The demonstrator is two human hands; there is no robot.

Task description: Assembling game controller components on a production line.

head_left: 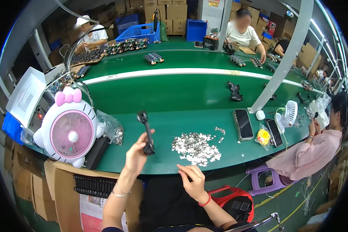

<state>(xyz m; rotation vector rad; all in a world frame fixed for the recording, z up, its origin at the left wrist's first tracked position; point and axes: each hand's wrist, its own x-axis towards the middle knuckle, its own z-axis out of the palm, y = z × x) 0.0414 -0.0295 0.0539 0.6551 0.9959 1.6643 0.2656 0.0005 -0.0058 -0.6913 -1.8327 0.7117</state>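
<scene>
My left hand (135,156) is raised over the front edge of the green bench, its fingers closed round a long black plastic part (146,133) with thicker ends. The part stands nearly upright; its exact kind I cannot tell. A loose pile of small white and silver pieces (195,147) lies on the bench to its right. Just in front of that pile is my right hand (193,181), thumb and forefinger a little apart. No object shows between its fingers.
A pink-and-white fan (72,133) stands left, beside a bag of small pieces (118,135). Black parts fill a carton (92,185) below. Two phones (243,124), a yellow toy (263,136) and a small white fan (288,114) sit right. A metal post (284,58) rises behind; co-workers sit around.
</scene>
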